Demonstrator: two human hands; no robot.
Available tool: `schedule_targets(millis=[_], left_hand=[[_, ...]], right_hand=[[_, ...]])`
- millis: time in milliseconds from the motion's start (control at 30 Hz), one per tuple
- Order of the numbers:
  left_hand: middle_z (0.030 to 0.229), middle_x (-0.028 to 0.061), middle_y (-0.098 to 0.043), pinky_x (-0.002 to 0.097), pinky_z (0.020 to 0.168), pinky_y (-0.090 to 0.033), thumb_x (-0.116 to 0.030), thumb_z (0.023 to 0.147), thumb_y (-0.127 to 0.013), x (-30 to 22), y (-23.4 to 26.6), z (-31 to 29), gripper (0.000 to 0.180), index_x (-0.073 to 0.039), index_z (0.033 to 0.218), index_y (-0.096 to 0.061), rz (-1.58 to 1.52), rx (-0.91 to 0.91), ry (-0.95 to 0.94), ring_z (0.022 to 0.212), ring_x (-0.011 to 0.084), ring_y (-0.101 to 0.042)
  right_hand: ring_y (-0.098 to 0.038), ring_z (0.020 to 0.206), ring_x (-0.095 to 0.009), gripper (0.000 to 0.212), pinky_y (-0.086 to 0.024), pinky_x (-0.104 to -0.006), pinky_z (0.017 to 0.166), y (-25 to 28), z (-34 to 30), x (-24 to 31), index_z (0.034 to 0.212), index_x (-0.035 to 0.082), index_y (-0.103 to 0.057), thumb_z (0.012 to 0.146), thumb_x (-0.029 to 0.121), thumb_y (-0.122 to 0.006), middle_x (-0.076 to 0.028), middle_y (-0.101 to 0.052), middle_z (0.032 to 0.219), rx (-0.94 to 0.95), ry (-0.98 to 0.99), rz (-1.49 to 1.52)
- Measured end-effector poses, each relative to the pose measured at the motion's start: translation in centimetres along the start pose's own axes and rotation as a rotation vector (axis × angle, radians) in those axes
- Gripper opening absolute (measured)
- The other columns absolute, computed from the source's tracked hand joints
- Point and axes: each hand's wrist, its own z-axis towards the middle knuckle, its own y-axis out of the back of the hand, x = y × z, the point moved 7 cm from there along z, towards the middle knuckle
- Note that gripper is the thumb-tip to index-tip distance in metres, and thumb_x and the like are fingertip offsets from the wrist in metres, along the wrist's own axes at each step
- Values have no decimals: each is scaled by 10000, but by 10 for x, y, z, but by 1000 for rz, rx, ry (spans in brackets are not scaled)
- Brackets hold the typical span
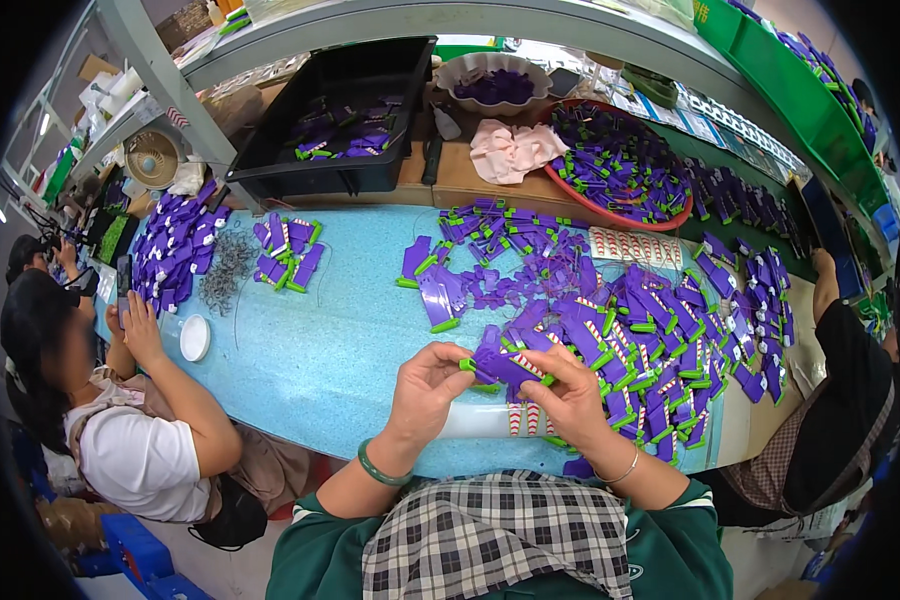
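Observation:
Close in front of me, a purple plastic piece (496,358) with bright green ends is held up in both hands above the blue table. My left hand (425,392) pinches its left end between thumb and fingers. Its right side is gripped by my right hand (570,398), where a red-and-white striped strip shows along the piece. Just below my hands lies a pale backing strip (470,422) with a few striped stickers. A large heap of similar purple and green pieces (650,345) spreads to the right of my right hand. Smaller purple parts (515,280) lie beyond my hands.
A black bin (260,180), a scalloped bowl (460,75), a pink cloth (513,150) and a red basket (620,215) line the back. A sticker sheet (635,247) lies near the basket. People sit left (145,430) and right (830,390). A white dish (195,338) stands left.

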Motion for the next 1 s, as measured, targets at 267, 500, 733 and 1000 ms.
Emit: schedule_targets(millis=[267,500,733,1000], left_hand=[[958,126,-662,384,825,-575,116,814,-606,-1,2,-2,188,17,974,-602,42,-5,40,891,201,-667],[936,103,-680,289,804,-545,71,823,-652,10,1,-14,183,37,1002,-625,237,139,223,869,161,-663],[982,50,-647,247,799,-487,2,837,-671,18,-15,-12,156,2,989,-636,127,64,256,883,102,-606],[951,44,-604,286,774,-464,-37,783,-735,-15,-13,-9,134,-14,887,-653,446,141,47,898,127,-579]], right_hand=[[-473,640,-131,452,-381,-265,555,3,-4,24,1128,151,-698,715,-32,-721,-18,-462,710,-35,260,-299],[-528,649,-213,425,-428,-344,594,8,8,25,1118,168,-706,719,20,-719,-70,-519,695,407,130,-403],[-595,769,-138,360,-492,-275,654,-18,8,-3,1096,38,-649,747,22,-733,-43,-609,813,298,-255,131],[-616,774,-158,324,-515,-293,674,-18,41,24,1101,61,-634,785,28,-696,-52,-626,909,536,124,-88]])
